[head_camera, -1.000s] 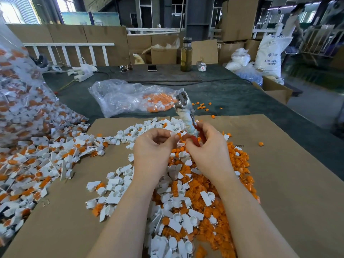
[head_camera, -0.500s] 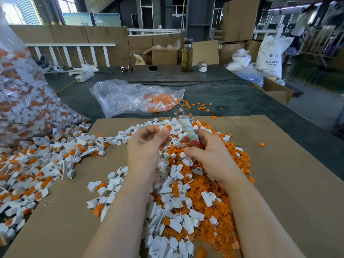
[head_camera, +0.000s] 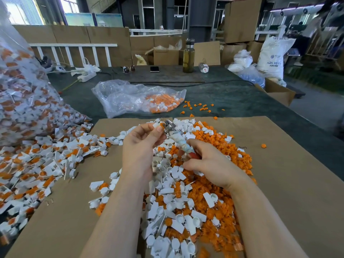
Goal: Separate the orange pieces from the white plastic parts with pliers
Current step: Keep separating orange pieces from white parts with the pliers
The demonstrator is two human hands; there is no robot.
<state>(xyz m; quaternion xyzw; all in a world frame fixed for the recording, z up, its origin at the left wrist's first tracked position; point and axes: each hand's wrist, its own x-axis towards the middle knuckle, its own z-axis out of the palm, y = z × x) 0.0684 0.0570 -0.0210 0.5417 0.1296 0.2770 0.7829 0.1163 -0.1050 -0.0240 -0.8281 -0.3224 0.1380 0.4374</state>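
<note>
Left hand raised over the heap, fingers curled, pinching a small white part with an orange bit at its tip between thumb and fingertips. Right hand closed around the handles of the pliers; handles wrapped in pale tape, red grip showing at the palm. The metal head of the pliers points up and away, meeting the pinched part just beside the left fingertips; whether the jaws are clamped on it cannot be told. Both hands sit above a mixed pile of white parts and loose orange pieces, lying on a cardboard sheet on the worktop. To the left, unsorted white-and-orange parts spill from a large clear bag. Beyond the cardboard, a smaller clear bag holds orange pieces, with a few more scattered near it. A bottle and a phone stand at the far edge.
</note>
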